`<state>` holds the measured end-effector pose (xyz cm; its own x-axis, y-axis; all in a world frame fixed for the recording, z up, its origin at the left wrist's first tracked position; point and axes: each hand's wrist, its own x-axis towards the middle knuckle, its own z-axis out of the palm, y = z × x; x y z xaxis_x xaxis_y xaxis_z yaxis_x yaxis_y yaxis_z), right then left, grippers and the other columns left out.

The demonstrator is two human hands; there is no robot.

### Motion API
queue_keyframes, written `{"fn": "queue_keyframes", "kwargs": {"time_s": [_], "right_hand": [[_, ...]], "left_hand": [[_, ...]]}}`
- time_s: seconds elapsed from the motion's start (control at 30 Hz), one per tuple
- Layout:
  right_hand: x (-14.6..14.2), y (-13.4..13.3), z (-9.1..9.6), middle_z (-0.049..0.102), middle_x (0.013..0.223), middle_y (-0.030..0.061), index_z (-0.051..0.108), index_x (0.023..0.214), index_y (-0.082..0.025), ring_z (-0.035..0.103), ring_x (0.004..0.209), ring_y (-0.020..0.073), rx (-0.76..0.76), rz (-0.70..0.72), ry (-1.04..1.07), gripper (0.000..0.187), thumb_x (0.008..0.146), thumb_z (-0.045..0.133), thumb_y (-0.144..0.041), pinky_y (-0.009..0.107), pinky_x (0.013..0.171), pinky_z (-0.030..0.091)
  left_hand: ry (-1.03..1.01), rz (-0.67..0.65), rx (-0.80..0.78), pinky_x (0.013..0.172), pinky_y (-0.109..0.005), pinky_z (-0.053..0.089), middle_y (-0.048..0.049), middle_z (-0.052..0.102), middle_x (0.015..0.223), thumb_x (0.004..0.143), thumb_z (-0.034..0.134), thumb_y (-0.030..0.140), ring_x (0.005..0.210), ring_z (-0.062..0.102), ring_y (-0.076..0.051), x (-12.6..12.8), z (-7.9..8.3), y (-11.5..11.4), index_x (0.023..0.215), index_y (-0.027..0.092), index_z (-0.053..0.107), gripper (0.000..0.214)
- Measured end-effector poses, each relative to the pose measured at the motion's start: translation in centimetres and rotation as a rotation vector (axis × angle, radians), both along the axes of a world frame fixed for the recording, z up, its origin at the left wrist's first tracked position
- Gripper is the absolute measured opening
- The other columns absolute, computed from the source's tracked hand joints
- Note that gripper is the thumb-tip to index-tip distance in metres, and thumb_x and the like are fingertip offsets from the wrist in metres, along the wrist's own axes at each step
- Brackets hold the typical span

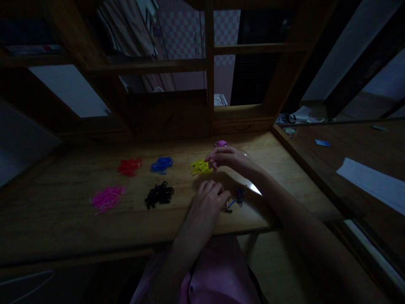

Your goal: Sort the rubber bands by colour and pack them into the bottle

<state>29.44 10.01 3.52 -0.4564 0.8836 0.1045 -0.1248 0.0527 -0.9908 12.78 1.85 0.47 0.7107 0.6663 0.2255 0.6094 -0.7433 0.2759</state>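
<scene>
1. A person's right hand point(226, 157) reaches in from the right, its fingertips at the right edge of a loose heap of thin yellow pieces point(199, 167). The fingers are bent and close together; I cannot tell whether they hold anything.
2. The left hand point(209, 196) is nearer the person, back upward, fingers curled down. Their tips are hidden, so I cannot tell whether they are gripping something.
3. Just right of the left hand lies a small scatter of thin, dark and blue pieces point(239, 195); in this dim light they look like small loops or clips.
4. Left of the yellow heap, well apart, are a heap of thin blue pieces point(161, 165) and, farther left, one of thin red pieces point(129, 167).
5. Nearer the person are a heap of black looped pieces point(159, 194) and, to its left, one of thin bright-pink pieces point(108, 199).
6. All the heaps lie on a pale-brown wooden desktop point(69, 177). Behind the right hand sits a partly hidden pink object point(221, 143).
</scene>
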Motion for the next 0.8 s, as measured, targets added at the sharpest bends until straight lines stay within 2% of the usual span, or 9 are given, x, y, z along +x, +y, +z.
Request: {"fn": "queue_keyframes", "kwargs": {"time_s": [0.1,0.23,0.47,0.57,0.63,0.7,0.8], "right_hand": [[0.0,0.0,0.0,0.066,0.083,0.0056,0.073,0.088,-0.018,0.058,0.072,0.0147,0.003,0.005,0.005,0.017,0.084,0.063,-0.03,0.031,0.072,0.048],[-0.1,-0.1,0.1,0.066,0.083,0.0058,0.073,0.087,-0.017,0.058,0.073,0.015,-0.007,-0.021,-0.013,0.016,0.083,0.064,-0.03,0.031,0.072,0.048],[0.1,-0.3,0.4,0.066,0.083,0.0058,0.073,0.089,-0.017,0.058,0.072,0.0146,0.003,-0.006,0.007,0.018,0.084,0.063,-0.031,0.03,0.072,0.048],[0.1,-0.3,0.4,0.066,0.083,0.006,0.073,0.09,-0.017,0.058,0.073,0.0145,0.011,-0.008,-0.004,0.018,0.085,0.061,-0.03,0.03,0.073,0.048],[0.1,-0.2,0.4,0.066,0.084,0.0062,0.073,0.089,-0.017,0.058,0.073,0.0145,0.009,-0.018,-0.017,0.018,0.085,0.061,-0.029,0.03,0.073,0.049],[0.0,-0.2,0.3,0.066,0.083,0.0062,0.073,0.088,-0.017,0.058,0.072,0.0144,0.006,-0.027,-0.021,0.017,0.084,0.062,-0.03,0.03,0.073,0.049],[0.0,-0.2,0.2,0.066,0.083,0.0059,0.073,0.088,-0.017,0.058,0.072,0.0144,-0.001,-0.029,-0.02,0.017,0.083,0.064,-0.03,0.03,0.072,0.049]], "left_hand": [[-0.019,-0.008,0.008,0.086,-0.039,0.039,-0.0027,0.06,0.092,0.089,0.06,0.021,0.092,0.05,-0.022,0.0,-0.3,0.2,0.093,0.022,0.066,0.007],[-0.06,-0.01,-0.008,0.083,-0.038,0.04,-0.0031,0.059,0.091,0.09,0.057,0.019,0.09,0.052,-0.021,-0.2,-0.4,0.1,0.091,0.02,0.064,0.007],[-0.295,0.059,-0.212,0.08,-0.029,0.048,-0.0028,0.062,0.096,0.091,0.048,0.006,0.091,0.059,-0.016,-1.4,2.2,-0.7,0.093,0.019,0.063,0.02],[-0.393,0.206,-0.211,0.081,-0.03,0.051,-0.0015,0.066,0.094,0.089,0.053,0.012,0.089,0.064,-0.016,-3.0,2.9,-0.7,0.09,0.021,0.065,0.015],[-0.449,0.345,-0.227,0.081,-0.03,0.053,-0.0006,0.069,0.093,0.088,0.058,0.019,0.087,0.066,-0.017,-4.9,2.8,-0.5,0.088,0.022,0.066,0.009],[-0.526,0.484,-0.338,0.078,-0.029,0.055,-0.0005,0.071,0.092,0.085,0.061,0.027,0.084,0.069,-0.017,-7.2,2.4,-0.4,0.087,0.022,0.066,0.007],[-0.657,0.678,-0.54,0.075,-0.029,0.058,-0.0022,0.074,0.088,0.075,0.071,0.037,0.083,0.071,-0.02,-11.2,2.0,-0.3,0.088,0.02,0.063,0.023]]}}
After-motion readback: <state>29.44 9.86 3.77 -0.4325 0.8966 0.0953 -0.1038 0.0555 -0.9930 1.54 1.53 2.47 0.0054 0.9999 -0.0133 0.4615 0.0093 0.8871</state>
